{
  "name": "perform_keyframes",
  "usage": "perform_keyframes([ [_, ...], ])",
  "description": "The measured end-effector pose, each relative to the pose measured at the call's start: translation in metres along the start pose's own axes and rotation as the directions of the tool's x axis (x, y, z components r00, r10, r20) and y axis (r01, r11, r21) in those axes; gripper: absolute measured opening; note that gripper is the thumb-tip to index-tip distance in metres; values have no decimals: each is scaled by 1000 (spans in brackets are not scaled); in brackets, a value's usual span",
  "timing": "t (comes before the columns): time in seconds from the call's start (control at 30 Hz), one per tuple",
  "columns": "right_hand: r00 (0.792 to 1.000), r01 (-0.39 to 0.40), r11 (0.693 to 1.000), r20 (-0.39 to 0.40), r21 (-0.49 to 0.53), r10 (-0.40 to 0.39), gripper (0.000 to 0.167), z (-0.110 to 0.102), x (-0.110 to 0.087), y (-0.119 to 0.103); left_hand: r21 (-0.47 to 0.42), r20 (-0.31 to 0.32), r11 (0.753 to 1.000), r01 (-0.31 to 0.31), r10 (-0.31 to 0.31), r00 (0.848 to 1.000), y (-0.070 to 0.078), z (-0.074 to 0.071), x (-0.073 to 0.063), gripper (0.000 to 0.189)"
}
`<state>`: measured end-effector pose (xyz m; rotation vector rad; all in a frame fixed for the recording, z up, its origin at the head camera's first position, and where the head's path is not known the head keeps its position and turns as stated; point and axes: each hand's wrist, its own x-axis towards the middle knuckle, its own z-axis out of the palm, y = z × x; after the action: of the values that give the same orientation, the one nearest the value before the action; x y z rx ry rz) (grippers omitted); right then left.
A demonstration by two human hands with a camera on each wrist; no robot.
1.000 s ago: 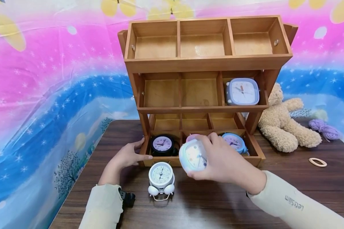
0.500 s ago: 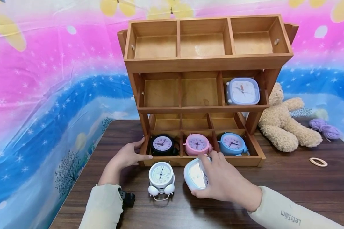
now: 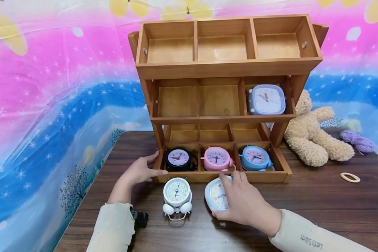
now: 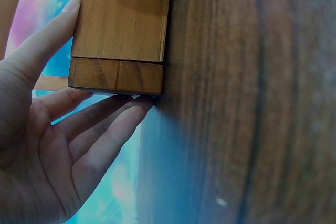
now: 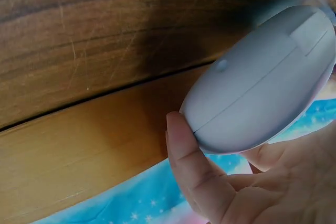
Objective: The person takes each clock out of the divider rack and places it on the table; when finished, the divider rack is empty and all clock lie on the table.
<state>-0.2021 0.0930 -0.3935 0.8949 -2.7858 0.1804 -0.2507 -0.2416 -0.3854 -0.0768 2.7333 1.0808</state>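
My right hand [image 3: 249, 206] grips a pale blue and white alarm clock [image 3: 215, 196] by its right side, in front of the wooden rack [image 3: 214, 177]. In the right wrist view, the smooth back of this clock [image 5: 252, 87] tilts close above the tabletop. My left hand [image 3: 141, 170] rests on the rack's lower left corner, its thumb on the front rim. The left wrist view shows my straight fingers [image 4: 105, 140] touching the rack's end. Between my hands lies a white twin-bell alarm clock [image 3: 176, 192], bells toward me.
Black [image 3: 178, 158], pink [image 3: 216, 158] and blue [image 3: 255, 157] clocks fill the bottom front row. A lavender clock [image 3: 267, 99] sits in the middle tier's right compartment. To the right are a teddy bear [image 3: 315, 136], purple yarn [image 3: 357, 141] and a wooden ring [image 3: 350, 177].
My right hand has brought the pale clock down and toward me, from in front of the pink clock to just before the rack; the pink clock now shows. My left hand has stayed put.
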Motion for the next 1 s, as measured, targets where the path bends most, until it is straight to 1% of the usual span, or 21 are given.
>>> perform_keyframes([
  [0.2,999,-35,999,31,-2,35,103,4,0,0,-4,0,1000,0,0,1000,0,0,0,93],
  [0.57,996,-56,998,74,24,54,95,6,0,0,-1,3,1000,1,-1,1000,1,1,0,93],
  [1.0,988,-80,995,138,60,71,97,5,1,0,-7,4,1000,2,-1,1000,-2,2,2,93],
])
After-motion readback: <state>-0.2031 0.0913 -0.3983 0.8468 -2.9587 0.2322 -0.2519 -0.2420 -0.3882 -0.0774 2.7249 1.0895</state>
